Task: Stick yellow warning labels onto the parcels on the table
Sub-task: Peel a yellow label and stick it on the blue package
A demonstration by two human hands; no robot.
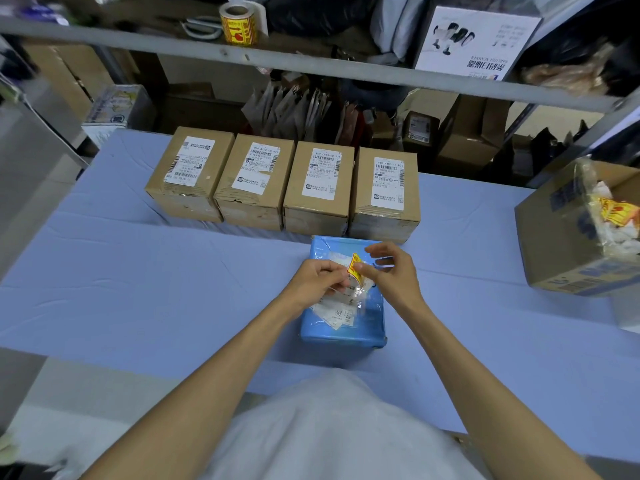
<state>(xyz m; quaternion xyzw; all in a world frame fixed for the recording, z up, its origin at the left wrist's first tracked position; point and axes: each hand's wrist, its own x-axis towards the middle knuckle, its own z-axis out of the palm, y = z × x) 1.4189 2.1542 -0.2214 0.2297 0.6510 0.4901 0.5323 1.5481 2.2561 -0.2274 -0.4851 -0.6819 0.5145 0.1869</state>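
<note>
Yellow paper warning label (355,264), seemingly flimsy and tacky: my right hand (388,271) pinches its edge, my left hand (320,278) the clear backing (362,291).

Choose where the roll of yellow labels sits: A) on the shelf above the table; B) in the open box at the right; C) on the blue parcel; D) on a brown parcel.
A: the roll of yellow labels sits on the grey shelf, above and behind the table.
</note>
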